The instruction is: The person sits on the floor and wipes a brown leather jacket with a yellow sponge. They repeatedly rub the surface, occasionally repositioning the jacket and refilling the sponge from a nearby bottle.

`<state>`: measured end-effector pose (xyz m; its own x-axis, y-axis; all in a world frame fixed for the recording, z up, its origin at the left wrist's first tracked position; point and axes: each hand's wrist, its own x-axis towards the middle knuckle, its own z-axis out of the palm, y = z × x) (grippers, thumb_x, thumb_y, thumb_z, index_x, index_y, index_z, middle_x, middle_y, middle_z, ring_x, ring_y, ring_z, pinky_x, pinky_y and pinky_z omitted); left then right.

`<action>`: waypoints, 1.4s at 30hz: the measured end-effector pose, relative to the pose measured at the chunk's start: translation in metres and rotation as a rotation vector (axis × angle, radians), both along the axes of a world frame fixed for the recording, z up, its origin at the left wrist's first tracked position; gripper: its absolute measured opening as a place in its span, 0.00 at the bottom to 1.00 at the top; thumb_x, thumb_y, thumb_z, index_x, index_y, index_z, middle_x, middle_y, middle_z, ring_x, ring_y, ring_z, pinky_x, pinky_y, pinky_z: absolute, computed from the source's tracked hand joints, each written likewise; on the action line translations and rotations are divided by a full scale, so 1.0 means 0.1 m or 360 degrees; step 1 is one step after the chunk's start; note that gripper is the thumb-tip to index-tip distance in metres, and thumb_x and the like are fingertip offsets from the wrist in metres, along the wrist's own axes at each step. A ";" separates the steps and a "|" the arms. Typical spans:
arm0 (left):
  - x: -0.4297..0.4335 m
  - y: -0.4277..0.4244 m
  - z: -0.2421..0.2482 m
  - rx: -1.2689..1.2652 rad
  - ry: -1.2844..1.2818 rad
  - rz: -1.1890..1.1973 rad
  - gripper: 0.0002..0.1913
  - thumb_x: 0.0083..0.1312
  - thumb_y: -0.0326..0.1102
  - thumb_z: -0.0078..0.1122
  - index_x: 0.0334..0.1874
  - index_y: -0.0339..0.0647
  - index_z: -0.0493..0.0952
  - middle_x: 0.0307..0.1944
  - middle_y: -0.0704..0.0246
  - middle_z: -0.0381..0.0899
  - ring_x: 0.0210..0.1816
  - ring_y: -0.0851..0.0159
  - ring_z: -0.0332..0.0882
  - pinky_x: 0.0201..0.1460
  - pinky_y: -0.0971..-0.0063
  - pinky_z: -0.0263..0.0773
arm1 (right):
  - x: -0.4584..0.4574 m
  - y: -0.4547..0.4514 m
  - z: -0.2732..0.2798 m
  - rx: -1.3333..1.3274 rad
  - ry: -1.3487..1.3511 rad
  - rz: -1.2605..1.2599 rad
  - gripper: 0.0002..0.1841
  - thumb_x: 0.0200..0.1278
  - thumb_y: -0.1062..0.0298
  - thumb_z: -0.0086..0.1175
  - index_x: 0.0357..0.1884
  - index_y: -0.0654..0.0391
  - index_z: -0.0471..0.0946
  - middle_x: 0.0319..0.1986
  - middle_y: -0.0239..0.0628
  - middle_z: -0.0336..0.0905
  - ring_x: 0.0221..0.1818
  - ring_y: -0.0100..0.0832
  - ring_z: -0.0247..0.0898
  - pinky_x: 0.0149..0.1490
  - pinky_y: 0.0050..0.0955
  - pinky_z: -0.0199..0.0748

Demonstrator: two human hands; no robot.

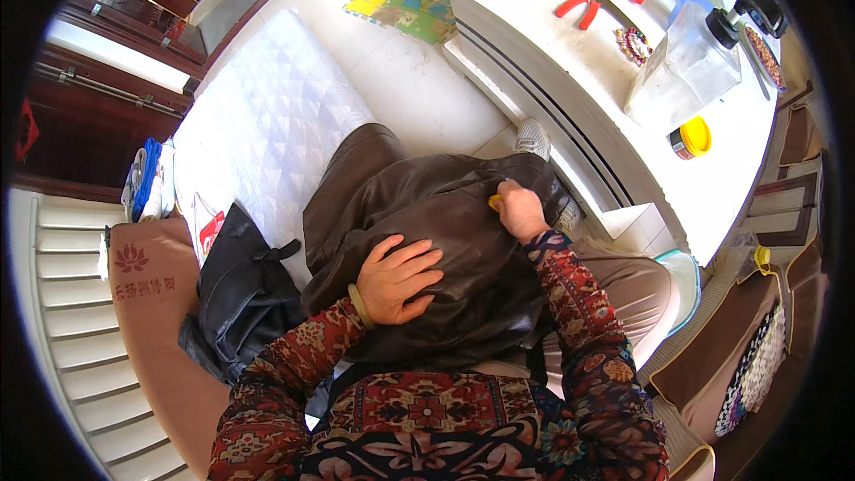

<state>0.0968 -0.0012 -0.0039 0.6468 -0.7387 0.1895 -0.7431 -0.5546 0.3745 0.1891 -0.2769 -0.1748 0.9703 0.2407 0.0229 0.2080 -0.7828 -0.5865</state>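
A dark brown leather garment (461,254) is spread over my lap, creased and shiny in places. My left hand (401,279), with a pale bangle at the wrist, lies palm down on it, fingers apart. Farther out and to the right, my right hand (522,210) is closed around a small yellow piece (495,202) against the leather. Most of that piece is hidden by the fingers, so its kind cannot be told. A black leather garment (244,287) is heaped to the left.
On the white table (594,90) at right lie pliers (582,3), a bead bracelet (632,47), a yellow-lidded tub (692,138) and a clear pump bottle (688,67). A quilted pale cover (274,93) lies beyond the garments. A brown cushion (157,321) stands left.
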 end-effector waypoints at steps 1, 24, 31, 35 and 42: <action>0.00 0.00 0.00 -0.0006 -0.0014 0.0001 0.19 0.59 0.41 0.69 0.53 0.49 0.84 0.65 0.66 0.81 0.71 0.56 0.73 0.75 0.49 0.57 | 0.04 -0.04 -0.01 -0.0093 -0.0059 0.0032 0.07 0.62 0.68 0.60 0.35 0.61 0.78 0.39 0.53 0.81 0.41 0.55 0.81 0.45 0.49 0.80; -0.13 0.34 0.36 -0.0029 -0.0151 -0.0076 0.11 0.61 0.30 0.69 0.46 0.45 0.85 0.60 0.71 0.85 0.70 0.61 0.75 0.73 0.58 0.66 | -1.03 -0.65 0.79 0.2607 0.0837 -0.0495 0.08 0.76 0.66 0.58 0.42 0.60 0.78 0.31 0.30 0.77 0.25 0.23 0.67 0.28 0.22 0.61; -0.65 0.93 0.69 0.0324 -0.0164 -0.0024 0.10 0.63 0.29 0.65 0.46 0.45 0.84 0.61 0.71 0.84 0.72 0.61 0.73 0.75 0.58 0.63 | -1.29 -0.30 1.00 0.2413 0.0837 -0.0490 0.07 0.76 0.67 0.57 0.41 0.59 0.77 0.26 0.29 0.74 0.23 0.22 0.65 0.28 0.22 0.60; -0.87 1.05 0.47 0.0300 -0.0094 0.0048 0.13 0.63 0.29 0.65 0.50 0.45 0.84 0.67 0.69 0.79 0.75 0.61 0.68 0.76 0.57 0.61 | -1.35 -0.09 1.17 0.2233 0.0714 -0.0540 0.06 0.77 0.67 0.57 0.41 0.59 0.77 0.24 0.27 0.73 0.22 0.19 0.63 0.27 0.21 0.58; -0.83 0.94 0.58 0.0030 -0.0031 0.0112 0.12 0.67 0.40 0.66 0.46 0.41 0.84 0.58 0.64 0.85 0.65 0.59 0.78 0.70 0.61 0.66 | -1.42 0.65 1.67 0.0717 -0.0531 -0.0019 0.08 0.65 0.73 0.65 0.41 0.62 0.78 0.36 0.47 0.79 0.37 0.47 0.80 0.41 0.38 0.80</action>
<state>0.0141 0.0933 0.0540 0.6938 -0.6950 0.1888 -0.7089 -0.6128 0.3493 0.0473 -0.2122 -0.0079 0.8955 0.1253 0.4271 0.4323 -0.4736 -0.7673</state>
